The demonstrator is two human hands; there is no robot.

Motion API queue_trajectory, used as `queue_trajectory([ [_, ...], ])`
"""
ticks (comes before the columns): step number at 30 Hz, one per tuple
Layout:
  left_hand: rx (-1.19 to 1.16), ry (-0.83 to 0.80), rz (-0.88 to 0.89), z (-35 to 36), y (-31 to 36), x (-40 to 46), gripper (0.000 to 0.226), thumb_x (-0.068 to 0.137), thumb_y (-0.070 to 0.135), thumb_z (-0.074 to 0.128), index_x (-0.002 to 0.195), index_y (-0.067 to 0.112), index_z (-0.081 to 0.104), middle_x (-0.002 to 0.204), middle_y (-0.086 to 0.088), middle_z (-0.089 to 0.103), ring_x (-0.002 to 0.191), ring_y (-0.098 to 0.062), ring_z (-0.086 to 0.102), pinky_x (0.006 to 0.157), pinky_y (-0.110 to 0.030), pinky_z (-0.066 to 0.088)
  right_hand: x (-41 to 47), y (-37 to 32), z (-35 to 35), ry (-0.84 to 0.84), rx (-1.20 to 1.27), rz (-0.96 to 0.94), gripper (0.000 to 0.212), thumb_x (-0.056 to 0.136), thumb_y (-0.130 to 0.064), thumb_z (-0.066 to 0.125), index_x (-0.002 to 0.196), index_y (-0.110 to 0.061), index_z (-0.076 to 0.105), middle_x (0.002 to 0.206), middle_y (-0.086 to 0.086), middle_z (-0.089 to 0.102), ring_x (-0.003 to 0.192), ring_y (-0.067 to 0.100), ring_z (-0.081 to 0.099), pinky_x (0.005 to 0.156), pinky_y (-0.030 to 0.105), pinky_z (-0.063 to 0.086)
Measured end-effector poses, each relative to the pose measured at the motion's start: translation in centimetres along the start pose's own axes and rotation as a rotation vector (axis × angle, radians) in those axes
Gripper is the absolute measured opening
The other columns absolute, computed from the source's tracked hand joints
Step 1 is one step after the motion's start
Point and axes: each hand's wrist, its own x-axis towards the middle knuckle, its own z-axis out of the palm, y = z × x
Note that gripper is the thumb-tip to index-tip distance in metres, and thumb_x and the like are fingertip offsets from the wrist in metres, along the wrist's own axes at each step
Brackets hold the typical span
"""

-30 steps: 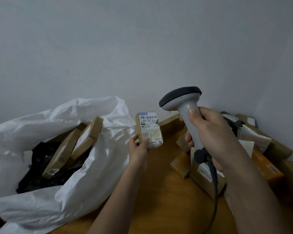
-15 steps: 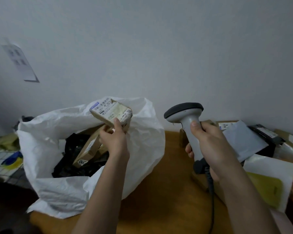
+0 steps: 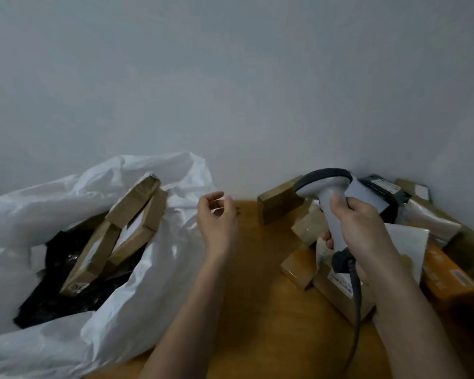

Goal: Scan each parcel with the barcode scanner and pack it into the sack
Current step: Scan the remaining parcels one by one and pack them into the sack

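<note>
A white sack [image 3: 137, 305] lies open on the left, with flat brown boxes [image 3: 115, 236] and black bags [image 3: 55, 299] inside. My left hand [image 3: 216, 222] hovers over the wooden table just right of the sack's mouth, fingers loosely curled and holding nothing. My right hand [image 3: 359, 228] grips the handle of a grey barcode scanner [image 3: 326, 187], whose dark head points left. Its cable [image 3: 356, 318] hangs down towards me. A pile of parcels [image 3: 337, 285] lies under and behind the scanner on the right.
The wooden table [image 3: 257, 310] runs between the sack and the pile. A brown box [image 3: 279, 206] stands by the grey wall. White mailers [image 3: 405, 242], a black parcel [image 3: 383, 190] and an orange parcel [image 3: 449, 274] fill the right corner.
My left hand carried the small labelled box from in front of the scanner over the sack, let it go there, and has come back empty. The scanner stayed in my right hand.
</note>
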Motion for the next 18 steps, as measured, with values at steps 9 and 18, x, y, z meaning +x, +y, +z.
queue_trajectory([
  [9, 0.564, -0.613, -0.268, 7.7, -12.6, -0.6, 0.031, 0.09, 0.019, 0.068, 0.118, 0.016, 0.055, 0.11, 0.0, 0.06, 0.098, -0.015, 0.061, 0.08, -0.027, 0.057, 6.4, 4.3, -5.2, 0.131, 0.032, 0.087, 0.033, 0.101, -0.038, 0.046, 0.085, -0.012, 0.058, 0.071, 0.015, 0.056, 0.05, 0.017, 0.058, 0.052, 0.035, 0.047],
  [18, 1.152, -1.003, -0.179, 11.2, -24.4, -0.7, 0.069, 0.079, 0.021, 0.075, 0.14, 0.02, 0.043, 0.142, -0.006, 0.038, 0.126, -0.026, 0.042, 0.096, -0.035, 0.048, 14.4, 8.6, -6.7, 0.117, 0.023, 0.189, 0.03, 0.101, -0.039, 0.046, 0.089, -0.018, 0.063, 0.061, 0.006, 0.061, 0.05, 0.015, 0.058, 0.049, 0.031, 0.045],
])
